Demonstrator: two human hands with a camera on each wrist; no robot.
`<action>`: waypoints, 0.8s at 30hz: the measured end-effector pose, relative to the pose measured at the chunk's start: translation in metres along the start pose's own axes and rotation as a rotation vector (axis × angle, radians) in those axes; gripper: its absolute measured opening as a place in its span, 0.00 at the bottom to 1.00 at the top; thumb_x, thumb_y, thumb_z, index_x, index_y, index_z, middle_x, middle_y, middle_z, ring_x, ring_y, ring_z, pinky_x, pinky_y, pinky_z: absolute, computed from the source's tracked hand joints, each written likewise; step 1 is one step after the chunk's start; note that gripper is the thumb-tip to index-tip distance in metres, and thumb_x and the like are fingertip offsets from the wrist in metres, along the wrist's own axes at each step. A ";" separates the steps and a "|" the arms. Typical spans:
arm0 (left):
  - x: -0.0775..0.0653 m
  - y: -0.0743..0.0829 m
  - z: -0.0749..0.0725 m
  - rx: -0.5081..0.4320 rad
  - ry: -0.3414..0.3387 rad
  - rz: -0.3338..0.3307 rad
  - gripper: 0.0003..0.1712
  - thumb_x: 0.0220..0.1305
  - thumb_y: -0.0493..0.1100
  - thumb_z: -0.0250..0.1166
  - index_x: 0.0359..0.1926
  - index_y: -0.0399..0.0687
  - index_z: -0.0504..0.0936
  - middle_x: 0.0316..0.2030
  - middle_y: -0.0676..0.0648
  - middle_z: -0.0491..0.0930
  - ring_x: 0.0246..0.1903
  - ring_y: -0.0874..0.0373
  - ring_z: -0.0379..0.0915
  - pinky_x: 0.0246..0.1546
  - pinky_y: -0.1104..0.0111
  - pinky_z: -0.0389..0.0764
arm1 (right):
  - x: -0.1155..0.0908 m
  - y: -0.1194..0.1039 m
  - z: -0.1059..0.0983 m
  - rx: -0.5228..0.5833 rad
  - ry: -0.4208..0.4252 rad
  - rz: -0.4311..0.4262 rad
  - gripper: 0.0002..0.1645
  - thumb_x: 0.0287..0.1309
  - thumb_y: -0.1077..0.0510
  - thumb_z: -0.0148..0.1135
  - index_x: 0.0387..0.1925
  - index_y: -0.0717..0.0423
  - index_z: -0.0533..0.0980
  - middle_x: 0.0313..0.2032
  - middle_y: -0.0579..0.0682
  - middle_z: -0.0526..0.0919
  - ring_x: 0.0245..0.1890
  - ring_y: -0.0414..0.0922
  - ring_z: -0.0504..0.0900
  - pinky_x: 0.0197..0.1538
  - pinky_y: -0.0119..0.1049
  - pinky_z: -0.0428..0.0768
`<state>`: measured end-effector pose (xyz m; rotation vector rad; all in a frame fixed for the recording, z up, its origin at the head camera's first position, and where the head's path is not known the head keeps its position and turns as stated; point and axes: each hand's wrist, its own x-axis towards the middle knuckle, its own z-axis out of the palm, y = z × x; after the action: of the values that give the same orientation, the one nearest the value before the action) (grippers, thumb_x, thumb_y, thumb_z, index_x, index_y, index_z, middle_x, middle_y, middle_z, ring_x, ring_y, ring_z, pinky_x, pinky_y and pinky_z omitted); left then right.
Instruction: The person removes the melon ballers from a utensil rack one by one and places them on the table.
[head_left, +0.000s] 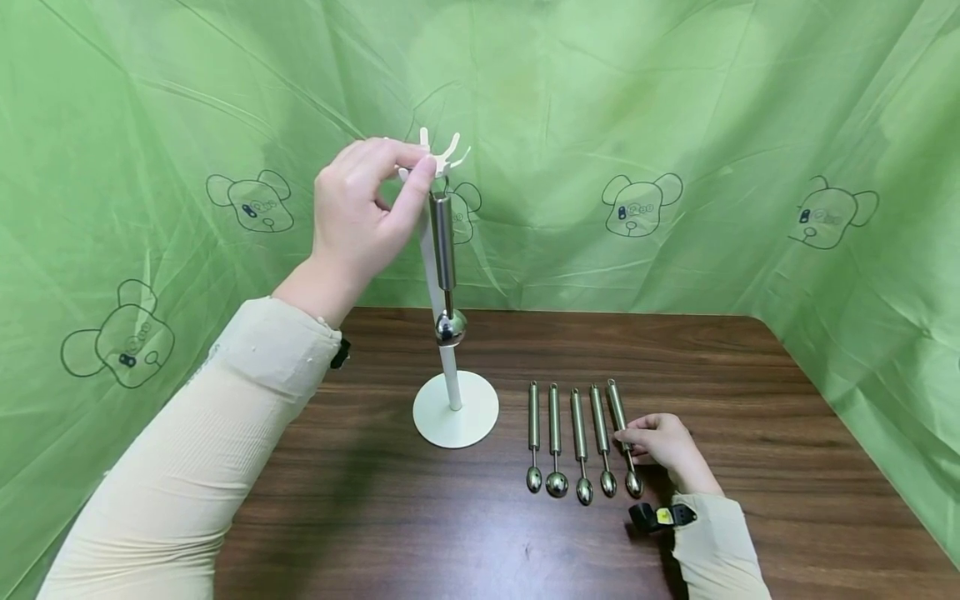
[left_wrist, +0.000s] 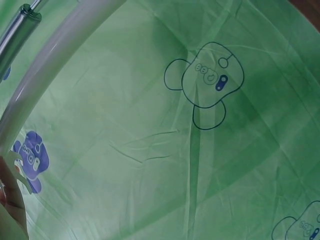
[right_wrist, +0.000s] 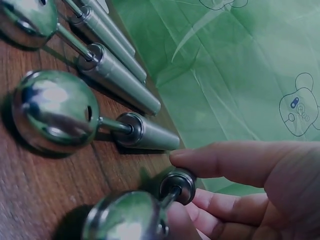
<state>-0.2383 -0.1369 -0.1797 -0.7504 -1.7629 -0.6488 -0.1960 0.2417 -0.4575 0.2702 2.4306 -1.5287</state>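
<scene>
My left hand [head_left: 367, 196] pinches the hooked top [head_left: 444, 162] of a white stand, whose upright [left_wrist: 55, 52] curves through the left wrist view. From one hook hangs a steel melon baller [head_left: 444, 242], handle up and scoop down, just right of my left fingers. Lower right, my right hand [head_left: 663, 446] grips the rightmost melon baller [head_left: 617, 404] of a row on the table, thumb and fingers around its handle. In the right wrist view its scoop [right_wrist: 125, 217] points toward the camera. Beside it lies another melon baller [right_wrist: 150, 131].
The stand's round white base [head_left: 431, 421] rests on the dark wooden table [head_left: 465, 533]. Several more steel melon ballers, one with a larger round scoop [head_left: 557, 484], lie side by side right of the base. Green cloth [head_left: 540, 108] with printed bear heads encloses the back and sides.
</scene>
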 end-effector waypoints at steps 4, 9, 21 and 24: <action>0.000 0.000 0.000 -0.005 0.000 0.002 0.15 0.68 0.45 0.59 0.36 0.39 0.87 0.34 0.43 0.88 0.30 0.49 0.80 0.27 0.71 0.71 | 0.000 -0.001 0.001 -0.041 0.016 -0.010 0.19 0.56 0.60 0.67 0.40 0.75 0.77 0.27 0.50 0.81 0.23 0.38 0.79 0.28 0.33 0.84; 0.001 0.000 0.000 -0.010 0.001 0.002 0.15 0.68 0.45 0.59 0.36 0.39 0.87 0.34 0.43 0.88 0.30 0.49 0.80 0.28 0.70 0.71 | -0.001 -0.002 0.003 -0.109 0.043 -0.020 0.18 0.55 0.58 0.68 0.38 0.72 0.78 0.27 0.51 0.83 0.23 0.40 0.81 0.29 0.34 0.84; 0.001 0.000 0.000 -0.005 -0.004 -0.005 0.15 0.68 0.45 0.59 0.36 0.39 0.87 0.34 0.43 0.88 0.30 0.50 0.80 0.27 0.71 0.71 | 0.000 0.000 0.004 -0.131 0.064 -0.011 0.19 0.55 0.57 0.68 0.39 0.72 0.78 0.29 0.53 0.82 0.24 0.41 0.80 0.28 0.36 0.86; 0.000 0.000 0.001 -0.005 -0.002 -0.007 0.15 0.68 0.45 0.59 0.36 0.39 0.86 0.34 0.43 0.88 0.30 0.49 0.80 0.27 0.71 0.71 | 0.000 0.001 0.005 -0.124 0.066 -0.006 0.19 0.55 0.57 0.68 0.39 0.71 0.78 0.29 0.53 0.82 0.24 0.41 0.80 0.28 0.36 0.86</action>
<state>-0.2386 -0.1363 -0.1795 -0.7482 -1.7671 -0.6574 -0.1953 0.2379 -0.4604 0.2933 2.5665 -1.3857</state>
